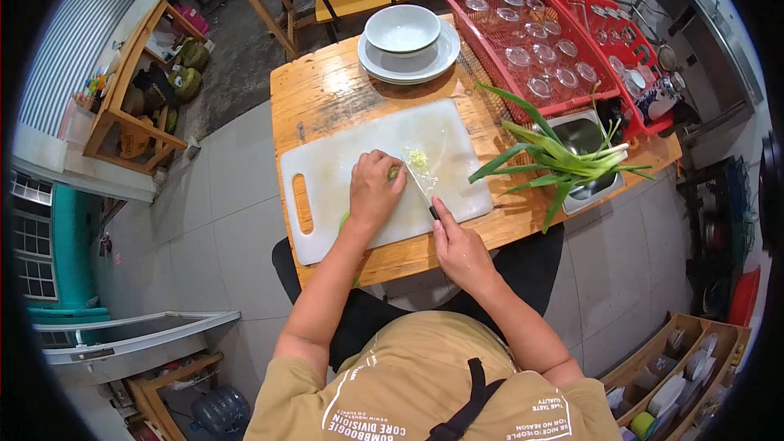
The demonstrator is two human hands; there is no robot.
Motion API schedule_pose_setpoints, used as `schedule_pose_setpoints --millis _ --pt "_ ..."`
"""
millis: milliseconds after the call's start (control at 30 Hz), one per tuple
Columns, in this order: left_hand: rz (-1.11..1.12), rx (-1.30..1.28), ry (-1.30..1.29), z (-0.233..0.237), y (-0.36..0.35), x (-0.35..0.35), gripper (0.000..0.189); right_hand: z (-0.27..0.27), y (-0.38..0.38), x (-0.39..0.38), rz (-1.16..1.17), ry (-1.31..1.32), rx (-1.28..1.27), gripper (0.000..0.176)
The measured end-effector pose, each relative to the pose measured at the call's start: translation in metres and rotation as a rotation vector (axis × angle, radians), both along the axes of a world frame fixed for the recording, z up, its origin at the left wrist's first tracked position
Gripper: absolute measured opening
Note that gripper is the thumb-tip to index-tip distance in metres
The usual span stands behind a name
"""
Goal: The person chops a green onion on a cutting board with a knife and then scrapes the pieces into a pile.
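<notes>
A white cutting board (334, 165) with a handle slot lies on the wooden table. My left hand (376, 186) is closed over a spring onion (394, 172), whose green end peeks out by my fingertips; more green shows under my wrist. My right hand (460, 250) grips the black handle of a knife (419, 185), its blade slanting across the board beside my left fingers. Just past the blade sits a small heap of pale chopped bits (417, 158), with some scattered nearby. Whether the blade touches the onion is hard to tell.
To the right, a bunch of spring onions (563, 160) rests over metal containers (579, 135). Stacked white plates (376, 73) and a bowl (402, 28) stand at the back. Red baskets (492, 50) hold several glasses. A yellow chair (359, 2) stands beyond the table.
</notes>
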State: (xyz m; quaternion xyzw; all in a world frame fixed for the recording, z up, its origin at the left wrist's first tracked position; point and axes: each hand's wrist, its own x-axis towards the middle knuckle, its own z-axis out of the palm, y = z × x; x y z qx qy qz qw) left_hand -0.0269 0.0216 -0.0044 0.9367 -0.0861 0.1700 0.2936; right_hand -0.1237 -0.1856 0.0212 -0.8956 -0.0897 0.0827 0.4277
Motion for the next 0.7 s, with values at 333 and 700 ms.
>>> schedule_pose_setpoints --millis 333,700 --pt "0.053 -0.002 -0.021 -0.007 -0.003 0.001 0.009 -0.003 0.002 0.004 0.033 -0.03 -0.123 0.056" --pt "0.074 -0.018 -0.017 -0.008 -0.003 -0.001 0.007 -0.008 0.005 0.003 -0.009 -0.006 -0.018 0.055"
